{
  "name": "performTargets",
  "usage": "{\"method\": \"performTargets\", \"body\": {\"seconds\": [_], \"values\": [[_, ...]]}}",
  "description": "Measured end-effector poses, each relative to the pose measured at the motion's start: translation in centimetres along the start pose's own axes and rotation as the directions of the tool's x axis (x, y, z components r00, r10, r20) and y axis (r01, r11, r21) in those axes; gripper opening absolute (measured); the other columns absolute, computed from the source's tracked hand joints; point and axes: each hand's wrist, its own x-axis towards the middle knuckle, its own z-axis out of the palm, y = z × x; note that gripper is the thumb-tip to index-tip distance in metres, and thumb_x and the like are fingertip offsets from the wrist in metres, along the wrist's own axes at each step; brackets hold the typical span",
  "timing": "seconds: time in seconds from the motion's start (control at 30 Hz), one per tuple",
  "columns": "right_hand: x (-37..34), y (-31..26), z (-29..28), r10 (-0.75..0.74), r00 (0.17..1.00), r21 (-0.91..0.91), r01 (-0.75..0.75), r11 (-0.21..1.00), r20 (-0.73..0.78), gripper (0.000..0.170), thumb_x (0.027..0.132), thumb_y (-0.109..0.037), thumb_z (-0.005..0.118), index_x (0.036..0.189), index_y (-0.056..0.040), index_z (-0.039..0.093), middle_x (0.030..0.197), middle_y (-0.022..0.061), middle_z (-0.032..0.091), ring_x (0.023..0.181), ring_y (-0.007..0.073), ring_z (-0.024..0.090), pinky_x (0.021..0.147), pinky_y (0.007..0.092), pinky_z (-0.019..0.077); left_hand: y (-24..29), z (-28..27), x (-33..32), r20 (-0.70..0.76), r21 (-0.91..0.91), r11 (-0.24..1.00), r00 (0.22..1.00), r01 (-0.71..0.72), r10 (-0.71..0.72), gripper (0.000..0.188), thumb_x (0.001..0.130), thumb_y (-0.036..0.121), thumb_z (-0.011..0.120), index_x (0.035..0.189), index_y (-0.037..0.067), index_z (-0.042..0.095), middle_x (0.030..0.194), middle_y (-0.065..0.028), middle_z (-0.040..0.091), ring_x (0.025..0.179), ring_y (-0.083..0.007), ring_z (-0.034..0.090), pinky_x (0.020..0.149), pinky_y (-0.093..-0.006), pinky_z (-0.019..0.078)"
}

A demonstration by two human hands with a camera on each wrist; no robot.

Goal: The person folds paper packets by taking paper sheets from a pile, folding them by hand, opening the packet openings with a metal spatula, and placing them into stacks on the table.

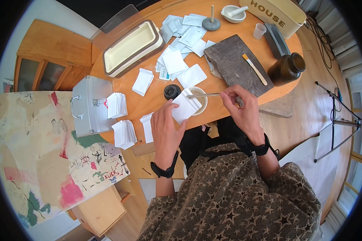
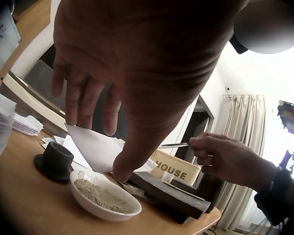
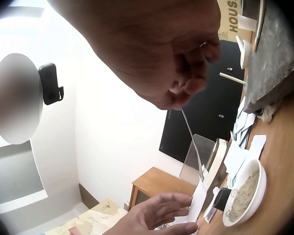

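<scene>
My left hand (image 1: 165, 125) holds a small white paper packet (image 1: 183, 111) between fingers and thumb, tilted over the table's near edge. From the other side, my right hand (image 1: 245, 110) pinches the end of a thin metal stick-like tool (image 1: 210, 95). The tool's far tip is right at the packet's upper edge, also in the right wrist view. Partly behind the packet is a white bowl (image 2: 133, 209) with greyish-beige powder (image 2: 98, 196) in it. Beside the bowl stands a small black hat-shaped piece (image 1: 172, 92).
Stacks of white packets (image 1: 124, 134) lie at the left by a silver case (image 1: 92, 106). Loose packets (image 1: 175, 62) spread behind the bowl, near a cream tray (image 1: 128, 48). On the right are a dark slab (image 1: 233, 60) with a brush (image 1: 255, 70), and a brown jar (image 1: 283, 72).
</scene>
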Motion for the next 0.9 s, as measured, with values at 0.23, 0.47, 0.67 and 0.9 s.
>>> {"method": "performTargets", "body": {"seconds": [0.23,0.47,0.67,0.9], "values": [[0.1,-0.2,-0.1,0.082,0.995,0.015,-0.083,0.996,0.063,0.015,0.091,-0.011,0.074,0.084,-0.0015,0.064,0.067,0.0073,0.061,0.061,0.0203,0.059,0.065,0.0330,0.0467,-0.4,0.9,-0.1,-0.015,-0.048,0.999,1.000,-0.011,0.010,0.063,0.072,0.008,0.086,0.126,0.009,0.053,0.132,-0.0150,0.062,0.123,-0.0369,0.056,0.109,-0.0456,0.0406],[0.1,-0.1,0.1,0.083,0.995,0.032,-0.085,0.996,0.058,0.014,0.090,-0.010,0.074,0.085,-0.0004,0.065,0.067,0.0078,0.061,0.061,0.0176,0.058,0.062,0.0316,0.0472,-0.6,1.2,-0.2,0.002,-0.017,1.000,1.000,-0.013,0.013,0.072,0.073,0.009,0.087,0.133,0.008,0.048,0.134,-0.0150,0.059,0.126,-0.0339,0.055,0.114,-0.0523,0.0361],[-0.1,0.0,0.3,0.092,0.992,0.068,-0.098,0.993,0.084,0.011,0.091,-0.008,0.074,0.087,-0.0003,0.067,0.069,0.0081,0.062,0.062,0.0168,0.059,0.061,0.0311,0.0476,-0.4,1.5,-0.2,-0.008,-0.027,0.999,1.000,-0.027,0.027,0.077,0.075,0.010,0.086,0.141,0.008,0.045,0.137,-0.0148,0.058,0.128,-0.0338,0.054,0.114,-0.0532,0.0356],[0.1,0.2,0.1,-0.317,0.940,-0.165,0.335,0.928,0.130,0.005,0.087,-0.008,0.077,0.088,-0.0089,0.072,0.072,0.0046,0.061,0.060,0.0219,0.057,0.059,0.0360,0.0402,-0.4,1.4,0.0,-0.020,-0.041,0.998,0.999,-0.037,0.037,0.080,0.077,0.011,0.084,0.145,0.007,0.044,0.139,-0.0160,0.056,0.130,-0.0335,0.053,0.115,-0.0537,0.0348]]}}
